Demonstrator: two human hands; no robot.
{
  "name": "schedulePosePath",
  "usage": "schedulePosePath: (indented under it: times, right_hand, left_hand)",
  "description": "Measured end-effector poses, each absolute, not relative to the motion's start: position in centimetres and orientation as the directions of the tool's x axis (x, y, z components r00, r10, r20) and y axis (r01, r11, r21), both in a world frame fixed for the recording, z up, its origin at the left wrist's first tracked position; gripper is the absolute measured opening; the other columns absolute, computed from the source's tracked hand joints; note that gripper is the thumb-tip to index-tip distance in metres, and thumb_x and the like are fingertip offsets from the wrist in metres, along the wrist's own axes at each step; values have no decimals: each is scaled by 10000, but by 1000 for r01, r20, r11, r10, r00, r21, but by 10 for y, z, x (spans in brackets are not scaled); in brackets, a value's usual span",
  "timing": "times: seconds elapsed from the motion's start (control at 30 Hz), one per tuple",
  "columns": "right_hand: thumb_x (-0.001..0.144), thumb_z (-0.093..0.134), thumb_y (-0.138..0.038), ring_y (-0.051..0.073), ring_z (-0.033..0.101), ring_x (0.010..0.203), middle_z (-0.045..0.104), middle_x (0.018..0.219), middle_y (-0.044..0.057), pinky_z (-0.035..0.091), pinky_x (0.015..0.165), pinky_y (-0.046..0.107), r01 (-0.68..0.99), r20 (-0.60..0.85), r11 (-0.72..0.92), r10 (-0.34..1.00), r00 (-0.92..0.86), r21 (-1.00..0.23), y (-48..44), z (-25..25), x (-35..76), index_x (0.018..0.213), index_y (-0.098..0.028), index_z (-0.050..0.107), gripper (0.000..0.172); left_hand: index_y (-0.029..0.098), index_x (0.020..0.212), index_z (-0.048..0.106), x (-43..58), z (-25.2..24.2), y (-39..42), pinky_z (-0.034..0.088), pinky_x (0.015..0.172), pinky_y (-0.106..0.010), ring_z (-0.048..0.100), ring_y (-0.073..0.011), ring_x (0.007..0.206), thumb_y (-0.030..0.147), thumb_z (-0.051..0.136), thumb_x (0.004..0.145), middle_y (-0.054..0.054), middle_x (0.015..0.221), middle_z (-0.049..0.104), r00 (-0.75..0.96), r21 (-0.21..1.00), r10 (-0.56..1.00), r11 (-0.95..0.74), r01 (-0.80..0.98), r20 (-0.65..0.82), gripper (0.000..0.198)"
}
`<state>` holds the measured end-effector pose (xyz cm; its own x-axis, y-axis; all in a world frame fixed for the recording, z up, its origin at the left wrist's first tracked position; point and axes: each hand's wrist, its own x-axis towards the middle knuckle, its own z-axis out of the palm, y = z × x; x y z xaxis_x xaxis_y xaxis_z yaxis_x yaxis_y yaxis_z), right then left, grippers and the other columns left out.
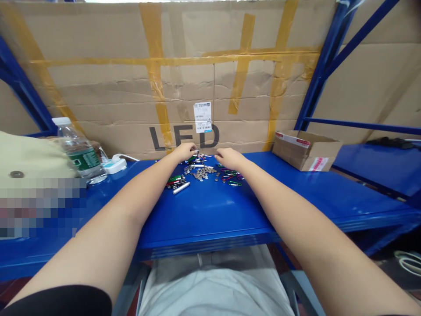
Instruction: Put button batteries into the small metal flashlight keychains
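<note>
Over the far side of the blue table, my left hand [186,152] is closed, its fingers pinched at a small shiny metal piece [198,153] too small to name. To its right, my right hand [228,158] has curled fingers; whatever they hold, if anything, is hidden. Between and below the hands lies a pile of small round silvery pieces [202,173]. Several coloured carabiners [234,184] rest under and beside my right hand. Near my left wrist lie slim coloured tubes [176,179] and a silver tube [181,188]. More thin metal parts [205,157] are heaped behind the pile.
A large taped cardboard box [184,96] walls off the back of the blue table [210,215]. On the right stands a small open carton [304,151]. To the left are a water bottle [80,151], a white power strip [114,165] and a pale cloth item [29,158]. Blue posts [324,66] frame the sides.
</note>
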<state>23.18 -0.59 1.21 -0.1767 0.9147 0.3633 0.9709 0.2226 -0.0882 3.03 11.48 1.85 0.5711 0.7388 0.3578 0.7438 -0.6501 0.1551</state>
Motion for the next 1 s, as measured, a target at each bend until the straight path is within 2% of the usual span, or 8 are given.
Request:
schedulePosePath:
  times: [0.13,0.23,0.4,0.63,0.73,0.8,0.93,1.0]
  right_hand:
    - [921,433,-316,250,632,910,694,1028,119,428,698,308,967,325,234,926,-191,-99,-8,13,230,900,-179,617,230]
    - [910,448,-288,230,631,911,691,1050,115,432,708,292,965,284,236,939,-196,-117,-10,14,230,910,-177,620,204]
    - [903,460,-273,224,632,912,690,1067,116,439,736,298,958,238,246,949,-207,-149,-10,14,231,937,-167,632,205]
    - [907,487,-274,225,640,932,699,1043,110,451,768,300,956,207,233,959,-195,-180,-8,12,230,964,-168,646,199]
    - [906,492,-271,226,642,925,702,1044,110,456,769,306,953,237,239,952,-193,-184,-7,10,230,957,-170,649,193]
    - [903,495,-277,233,642,920,703,1033,110,461,769,319,952,284,248,940,-192,-179,-4,8,230,955,-169,651,196]
    - [891,529,-291,250,610,1027,659,1167,136,457,835,341,927,450,339,861,-239,-157,1,2,226,1129,-150,603,286]
    - [896,531,-278,238,588,1078,630,1230,133,443,865,325,905,501,402,816,-287,-136,1,1,222,1201,-151,570,333]
  left_hand:
    - [176,1017,670,26,21,118,462,827,-267,633,-216,993,300,553,871,-67,1085,704,555,121,762,-619,776,333,224]
    - [153,1024,670,23,24,115,468,807,-290,637,-242,975,329,550,861,-103,1082,701,508,92,797,-562,822,327,268]
    - [146,895,704,16,20,104,475,744,-312,650,-277,884,379,641,773,-127,939,720,484,22,834,-507,862,265,271]
    - [173,879,728,11,11,101,475,792,-293,652,-249,919,244,636,761,-97,948,728,500,38,817,-531,846,288,165]
    - [171,972,724,7,10,101,482,807,-299,647,-242,950,222,586,795,-97,1008,723,503,89,798,-557,826,333,229]
    - [167,1049,708,4,10,99,495,759,-290,659,-224,895,235,562,821,-93,997,726,507,163,794,-579,799,335,280]
    - [174,1092,699,3,12,92,458,558,-270,648,-183,692,365,537,877,-94,889,730,547,542,799,-584,604,250,330]
    - [186,1073,709,5,14,86,422,516,-258,612,-156,621,413,541,879,-88,851,728,578,650,781,-569,503,236,343]
